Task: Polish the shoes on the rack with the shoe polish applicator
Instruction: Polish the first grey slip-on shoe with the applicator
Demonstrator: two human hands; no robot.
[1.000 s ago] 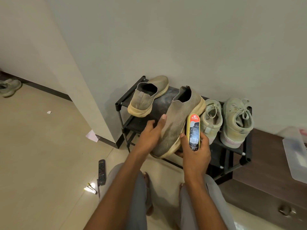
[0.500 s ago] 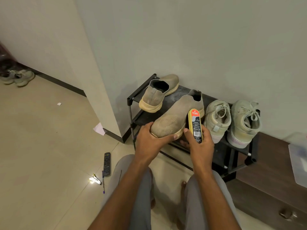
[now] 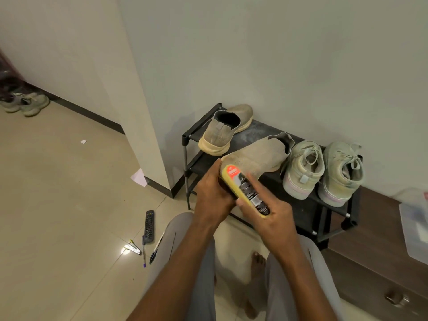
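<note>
A black metal shoe rack (image 3: 333, 230) stands against the wall. My left hand (image 3: 213, 195) grips the toe of a tan knit slip-on shoe (image 3: 257, 156), which lies tilted across the rack's front edge. My right hand (image 3: 275, 216) holds the yellow shoe polish applicator (image 3: 245, 188), its labelled back facing up, laid over the shoe's toe. The matching tan slip-on (image 3: 222, 133) sits at the rack's left end. Two pale green lace-up sneakers (image 3: 303, 170) (image 3: 340, 174) stand at the right end.
A remote control (image 3: 149, 227), pens (image 3: 144, 251) and a small bright object (image 3: 132, 249) lie on the tiled floor to the left. A wall corner (image 3: 148, 158) stands left of the rack. A brown cabinet (image 3: 379, 256) with a clear plastic box (image 3: 416, 225) is at right. Another shoe pair (image 3: 25, 104) is far left.
My right hand has tipped the applicator from upright beside the shoe down onto its toe. My left hand keeps its hold on the toe. The camera view shifted slightly.
</note>
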